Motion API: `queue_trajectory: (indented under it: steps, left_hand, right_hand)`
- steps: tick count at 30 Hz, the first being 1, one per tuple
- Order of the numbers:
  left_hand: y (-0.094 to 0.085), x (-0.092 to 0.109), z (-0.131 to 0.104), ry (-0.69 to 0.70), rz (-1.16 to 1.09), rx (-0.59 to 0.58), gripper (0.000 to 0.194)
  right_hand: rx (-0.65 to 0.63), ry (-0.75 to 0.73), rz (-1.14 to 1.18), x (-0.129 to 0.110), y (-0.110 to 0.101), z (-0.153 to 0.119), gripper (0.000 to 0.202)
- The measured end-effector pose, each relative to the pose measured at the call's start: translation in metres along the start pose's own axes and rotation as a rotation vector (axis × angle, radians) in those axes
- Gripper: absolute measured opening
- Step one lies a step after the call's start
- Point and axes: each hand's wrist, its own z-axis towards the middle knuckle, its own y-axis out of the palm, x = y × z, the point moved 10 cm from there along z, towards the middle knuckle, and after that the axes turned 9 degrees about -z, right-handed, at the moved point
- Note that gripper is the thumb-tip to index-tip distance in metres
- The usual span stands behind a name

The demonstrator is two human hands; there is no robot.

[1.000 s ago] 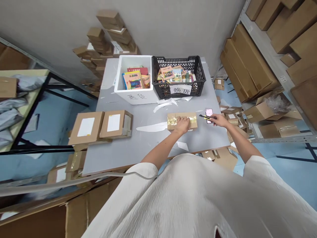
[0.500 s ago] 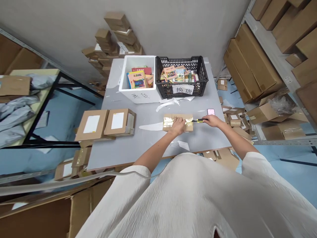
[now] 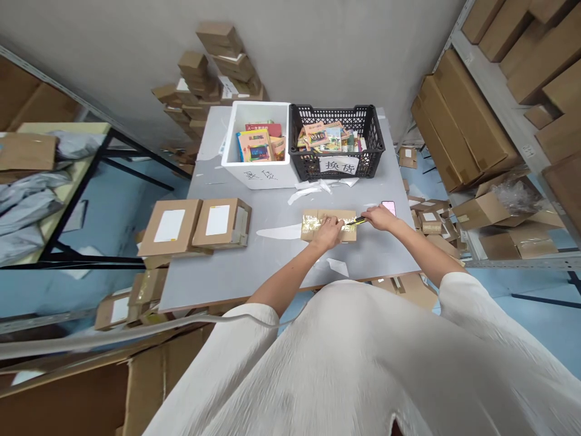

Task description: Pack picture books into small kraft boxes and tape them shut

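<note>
A small cardboard box (image 3: 323,214) with shiny tape across its top lies on the grey table (image 3: 276,266). My left hand (image 3: 327,234) rests on top of the box, its fingers lying over the tape. A utility knife (image 3: 356,221), black and yellow, is gripped in my right hand (image 3: 380,217) at the box's right end. The knife's front end reaches over the taped top near my left fingers; whether the blade touches the tape I cannot tell.
Behind the box stand a white foam box (image 3: 267,175) and a black crate (image 3: 336,154), both with books. Two labelled cartons (image 3: 222,223) sit at left. A phone (image 3: 389,208) lies beyond my right hand. Paper scraps (image 3: 338,265) litter the tabletop. Shelves with cartons (image 3: 476,121) flank the right.
My right hand has moved left with the knife, bringing it further over the box top. My left hand stays on the box. The whole view has shifted slightly.
</note>
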Motion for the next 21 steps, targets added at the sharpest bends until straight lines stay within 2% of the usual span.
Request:
queue_trajectory:
  steps: [5, 11, 15, 18, 21]
  left_hand:
    - [-0.002, -0.001, -0.003, -0.007, -0.034, 0.017, 0.071]
    - [-0.005, -0.001, -0.004, -0.022, -0.065, 0.025, 0.069]
    - [-0.005, 0.002, -0.003, -0.014, -0.024, 0.015, 0.068]
    - [-0.005, 0.001, -0.003, -0.013, -0.021, 0.016, 0.069]
    - [-0.004, -0.001, -0.003, -0.02, -0.045, 0.018, 0.07]
  right_hand:
    - [-0.008, 0.004, -0.011, -0.001, 0.001, 0.001, 0.038]
    - [-0.048, 0.1, 0.152, 0.024, 0.02, -0.013, 0.036]
    - [-0.061, 0.129, 0.381, 0.035, 0.042, -0.024, 0.038]
    - [-0.09, 0.143, 0.584, 0.03, 0.065, -0.034, 0.039]
    - [-0.05, 0.157, 0.735, 0.021, 0.08, -0.043, 0.04]
